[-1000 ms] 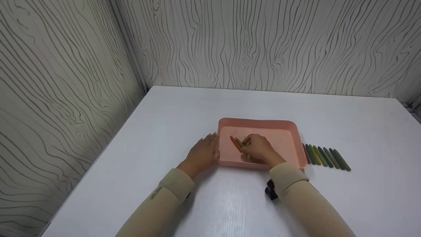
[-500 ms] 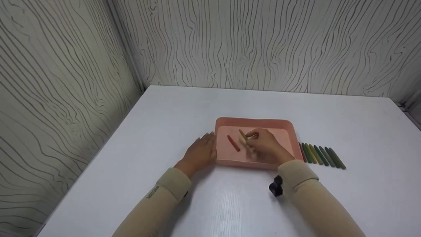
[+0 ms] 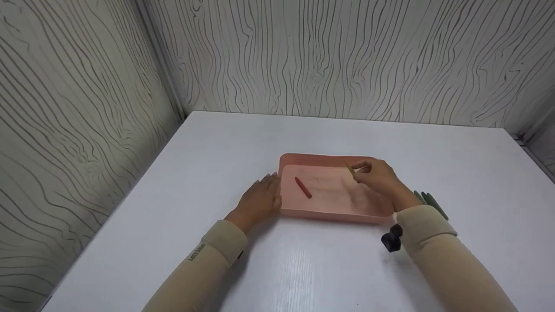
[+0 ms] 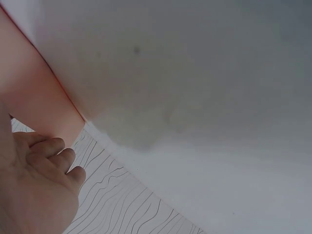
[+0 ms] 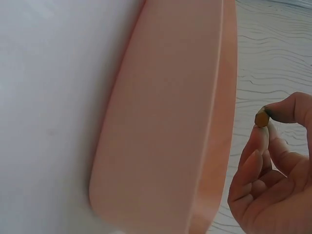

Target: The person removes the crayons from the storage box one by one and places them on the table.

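A yellowish-brown crayon (image 5: 262, 118) is pinched between the thumb and fingertips of my right hand (image 3: 378, 177). The hand holds it raised over the right part of a shallow pink tray (image 3: 329, 218). On the tray's floor, toward the left, lies a single red crayon (image 3: 303, 187). My left hand (image 3: 259, 197) rests along the tray's left wall, its fingers extended and touching the side. The left wrist view shows that hand (image 4: 46, 183) against the pink wall from below.
Several green crayons (image 3: 431, 203) lie side by side on the white table (image 3: 217, 151), right of the tray, partly hidden by the right forearm. Wood-grain panels (image 3: 329, 56) stand behind the table and at its left.
My right hand has lifted the yellowish-brown crayon off the tray floor beside the red one and carried it rightward. The left hand keeps its place at the tray's side.
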### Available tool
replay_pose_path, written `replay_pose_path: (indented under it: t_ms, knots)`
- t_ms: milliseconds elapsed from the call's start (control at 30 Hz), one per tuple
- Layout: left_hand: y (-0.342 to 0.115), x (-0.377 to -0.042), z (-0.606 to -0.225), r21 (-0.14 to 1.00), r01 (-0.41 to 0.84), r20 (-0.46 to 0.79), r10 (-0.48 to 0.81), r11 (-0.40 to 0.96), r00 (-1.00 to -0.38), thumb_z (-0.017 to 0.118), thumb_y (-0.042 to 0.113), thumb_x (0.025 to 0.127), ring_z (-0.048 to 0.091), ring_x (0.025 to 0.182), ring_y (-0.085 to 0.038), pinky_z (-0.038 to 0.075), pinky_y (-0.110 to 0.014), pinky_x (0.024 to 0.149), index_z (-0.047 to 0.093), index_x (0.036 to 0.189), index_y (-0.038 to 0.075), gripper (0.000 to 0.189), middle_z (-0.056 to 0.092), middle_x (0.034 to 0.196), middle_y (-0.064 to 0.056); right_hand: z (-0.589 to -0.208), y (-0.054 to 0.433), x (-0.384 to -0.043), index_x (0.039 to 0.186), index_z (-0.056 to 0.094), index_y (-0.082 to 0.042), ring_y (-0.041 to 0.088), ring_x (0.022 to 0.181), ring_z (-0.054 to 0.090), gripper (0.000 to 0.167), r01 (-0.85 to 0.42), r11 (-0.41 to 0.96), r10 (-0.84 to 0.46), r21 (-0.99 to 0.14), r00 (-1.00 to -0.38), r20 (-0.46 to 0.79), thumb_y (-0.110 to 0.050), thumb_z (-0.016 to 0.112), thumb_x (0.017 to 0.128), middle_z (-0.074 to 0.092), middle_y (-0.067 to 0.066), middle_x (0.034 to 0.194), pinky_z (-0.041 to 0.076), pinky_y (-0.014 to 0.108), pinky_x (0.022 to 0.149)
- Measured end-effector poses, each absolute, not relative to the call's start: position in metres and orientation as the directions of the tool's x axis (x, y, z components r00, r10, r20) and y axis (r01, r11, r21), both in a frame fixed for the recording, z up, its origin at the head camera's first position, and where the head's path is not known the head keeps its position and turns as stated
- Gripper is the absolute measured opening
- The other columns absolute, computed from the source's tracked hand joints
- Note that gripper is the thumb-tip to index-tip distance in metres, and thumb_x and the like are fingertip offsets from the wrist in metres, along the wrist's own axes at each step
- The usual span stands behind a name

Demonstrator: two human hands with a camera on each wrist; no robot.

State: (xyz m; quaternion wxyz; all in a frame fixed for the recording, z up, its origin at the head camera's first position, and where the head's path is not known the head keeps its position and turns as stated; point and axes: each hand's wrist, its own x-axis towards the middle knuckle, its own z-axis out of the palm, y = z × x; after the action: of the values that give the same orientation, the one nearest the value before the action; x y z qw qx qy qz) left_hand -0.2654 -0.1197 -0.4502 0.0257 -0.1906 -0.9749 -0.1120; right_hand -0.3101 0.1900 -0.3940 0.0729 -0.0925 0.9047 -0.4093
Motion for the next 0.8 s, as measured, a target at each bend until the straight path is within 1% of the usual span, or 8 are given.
replay_pose_path:
  t_ms: [133,267,333,400,467,667,800]
  knots:
    - [-0.12,-0.267,-0.451,0.217,0.367,0.084,0.357,0.905,-0.93,0.036,0.026,0.098,0.025,0.14,-0.026,0.022,-0.042,0.113,0.03,0.147,-0.001,0.056,0.032,0.151,-0.013,-0.391,0.215,-0.308,0.129,0.052,0.004,0.037,0.101,0.06,0.044,-0.092,0.685,-0.2,-0.722,-0.978,-0.065,-0.018,0.054,0.09,0.059,0.024,0.115,0.05,0.043,0.082]
    - [-0.12,-0.268,-0.452,0.23,0.368,0.096,0.356,0.901,-0.93,0.037,0.025,0.098,0.026,0.14,-0.027,0.022,-0.043,0.112,0.031,0.147,-0.001,0.056,0.033,0.151,-0.013,-0.39,0.239,-0.306,0.13,0.05,0.005,0.037,0.102,0.059,0.048,-0.058,0.73,-0.156,-0.681,-0.984,-0.083,-0.023,0.055,0.091,0.058,0.026,0.117,0.049,0.046,0.084]
    - [-0.119,-0.268,-0.452,0.235,0.371,0.101,0.357,0.898,-0.929,0.037,0.025,0.098,0.027,0.14,-0.027,0.023,-0.043,0.112,0.031,0.147,-0.001,0.056,0.033,0.15,-0.014,-0.391,0.252,-0.305,0.13,0.05,0.006,0.038,0.102,0.058,0.048,-0.052,0.744,-0.144,-0.666,-0.986,-0.084,-0.024,0.055,0.092,0.058,0.028,0.117,0.049,0.047,0.084]
    - [-0.119,-0.268,-0.452,0.231,0.374,0.1,0.361,0.898,-0.927,0.037,0.025,0.098,0.027,0.14,-0.027,0.022,-0.043,0.112,0.031,0.147,-0.001,0.056,0.033,0.151,-0.014,-0.392,0.264,-0.302,0.13,0.05,0.007,0.039,0.101,0.058,0.048,-0.053,0.758,-0.133,-0.65,-0.988,-0.076,-0.023,0.054,0.092,0.057,0.028,0.116,0.05,0.046,0.08]
    - [-0.119,-0.267,-0.452,0.227,0.377,0.098,0.364,0.898,-0.926,0.037,0.025,0.098,0.026,0.14,-0.027,0.022,-0.043,0.113,0.031,0.147,-0.001,0.056,0.033,0.151,-0.014,-0.394,0.276,-0.299,0.13,0.049,0.008,0.04,0.1,0.058,0.048,-0.049,0.758,-0.129,-0.65,-0.989,-0.076,-0.02,0.052,0.092,0.056,0.03,0.117,0.05,0.045,0.078]
    - [-0.12,-0.265,-0.45,0.231,0.376,0.097,0.363,0.897,-0.927,0.036,0.025,0.098,0.025,0.14,-0.027,0.022,-0.043,0.113,0.03,0.147,-0.002,0.055,0.032,0.151,-0.014,-0.399,0.304,-0.292,0.131,0.046,0.009,0.041,0.101,0.057,0.05,-0.027,0.76,-0.115,-0.65,-0.989,-0.094,-0.022,0.052,0.093,0.053,0.032,0.12,0.048,0.052,0.084]
    - [-0.121,-0.264,-0.45,0.231,0.383,0.098,0.37,0.895,-0.924,0.036,0.025,0.099,0.025,0.14,-0.027,0.022,-0.042,0.113,0.03,0.147,-0.002,0.055,0.032,0.151,-0.015,-0.404,0.32,-0.288,0.132,0.046,0.01,0.04,0.102,0.057,0.052,-0.001,0.77,-0.096,-0.638,-0.989,-0.115,-0.023,0.054,0.092,0.054,0.032,0.121,0.047,0.052,0.085]
